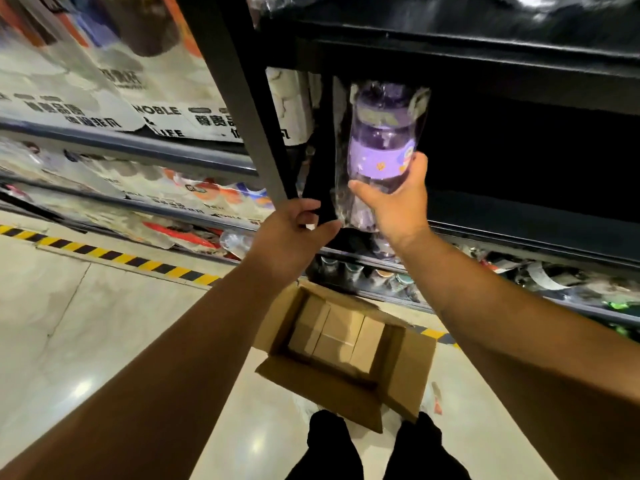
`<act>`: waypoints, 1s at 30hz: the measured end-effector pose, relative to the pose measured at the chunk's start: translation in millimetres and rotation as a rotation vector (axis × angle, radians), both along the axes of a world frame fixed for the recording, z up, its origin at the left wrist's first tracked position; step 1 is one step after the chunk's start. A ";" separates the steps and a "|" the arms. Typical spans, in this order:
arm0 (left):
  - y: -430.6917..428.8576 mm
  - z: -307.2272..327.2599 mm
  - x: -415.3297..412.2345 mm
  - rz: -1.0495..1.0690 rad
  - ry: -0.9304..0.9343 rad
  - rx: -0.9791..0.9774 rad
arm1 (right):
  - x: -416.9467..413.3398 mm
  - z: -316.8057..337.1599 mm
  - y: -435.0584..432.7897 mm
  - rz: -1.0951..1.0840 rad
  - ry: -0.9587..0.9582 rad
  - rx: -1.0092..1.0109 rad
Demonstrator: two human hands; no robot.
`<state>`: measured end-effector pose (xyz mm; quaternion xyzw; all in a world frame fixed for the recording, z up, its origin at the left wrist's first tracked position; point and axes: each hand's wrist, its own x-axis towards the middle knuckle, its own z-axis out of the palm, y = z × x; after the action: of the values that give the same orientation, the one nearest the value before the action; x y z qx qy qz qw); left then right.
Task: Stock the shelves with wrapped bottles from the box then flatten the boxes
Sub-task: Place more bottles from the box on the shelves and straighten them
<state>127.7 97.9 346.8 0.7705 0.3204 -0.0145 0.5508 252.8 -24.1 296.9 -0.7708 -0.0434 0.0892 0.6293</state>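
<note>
My right hand (pixel 398 202) grips a purple bottle (pixel 381 140) wrapped in clear plastic. It holds the bottle upright at the left end of a dark shelf bay (pixel 519 161). My left hand (pixel 294 230) grips the black upright post (pixel 311 188) of the shelf unit just left of the bottle. On the floor below my arms stands an open cardboard box (pixel 343 355) with its flaps spread. Only its brown inner flaps show inside.
A lower shelf (pixel 381 275) holds several cups and packaged goods. Printed packages fill the shelves (pixel 104 109) to the left. Yellow-black hazard tape (pixel 114 258) runs along the shiny floor by the shelf base. My feet (pixel 374 448) stand just behind the box.
</note>
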 end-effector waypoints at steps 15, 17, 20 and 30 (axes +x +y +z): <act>37.6 -19.0 -3.3 0.187 -0.068 0.029 | 28.2 -25.7 55.5 -0.153 -0.047 -0.139; 37.9 -22.0 -1.2 0.183 -0.078 0.025 | 29.5 -30.4 60.3 -0.135 -0.041 -0.208; 38.2 -25.8 0.7 0.188 -0.104 0.012 | 30.2 -29.2 64.6 -0.129 -0.061 -0.325; 39.2 -24.1 -5.5 0.104 -0.086 0.011 | 35.7 -23.6 76.2 -0.054 0.043 -0.661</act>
<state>122.3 137.2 322.7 0.7559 0.3364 0.0490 0.5596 288.5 52.2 273.2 -0.9321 0.0218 0.0978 0.3482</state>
